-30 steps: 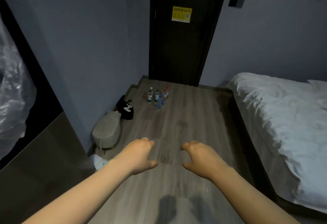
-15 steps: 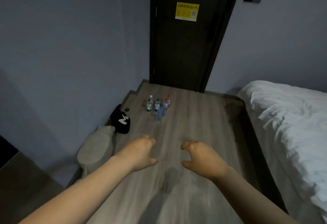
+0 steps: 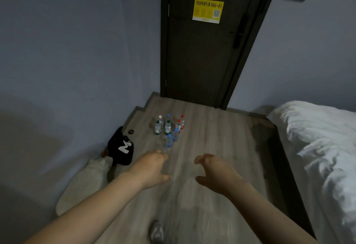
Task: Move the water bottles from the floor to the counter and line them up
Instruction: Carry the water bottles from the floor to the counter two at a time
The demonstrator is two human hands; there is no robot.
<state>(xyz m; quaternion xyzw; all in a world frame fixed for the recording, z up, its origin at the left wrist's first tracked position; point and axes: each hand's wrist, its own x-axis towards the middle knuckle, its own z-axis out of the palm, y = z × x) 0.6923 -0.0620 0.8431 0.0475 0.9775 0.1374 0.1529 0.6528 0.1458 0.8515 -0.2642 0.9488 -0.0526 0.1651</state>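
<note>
Your left hand (image 3: 152, 168), lower centre-left, hangs loosely curled, holding nothing. Above it, mid-frame, the cluster of small clear plastic water bottles (image 3: 168, 128) stands on the grey wood-plank floor (image 3: 212, 138). Judging by this, none is moved yet, and no counter shows. Your right hand (image 3: 215, 172), lower centre, is equally empty.

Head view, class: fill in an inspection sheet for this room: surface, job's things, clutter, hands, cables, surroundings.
Surface: grey wood-plank floor; counter not in view.
Job's things: small clear plastic water bottles with white, blue, green and red caps, upright, clustered on floor near dark door.
Clutter: black bag with white M and pale beige soft bundle by left wall.
Hands: left hand and right hand loosely curled, holding nothing.
Cables: nothing seen.
Surroundings: yellow Wi-Fi sticker on door; white bed at right.
</note>
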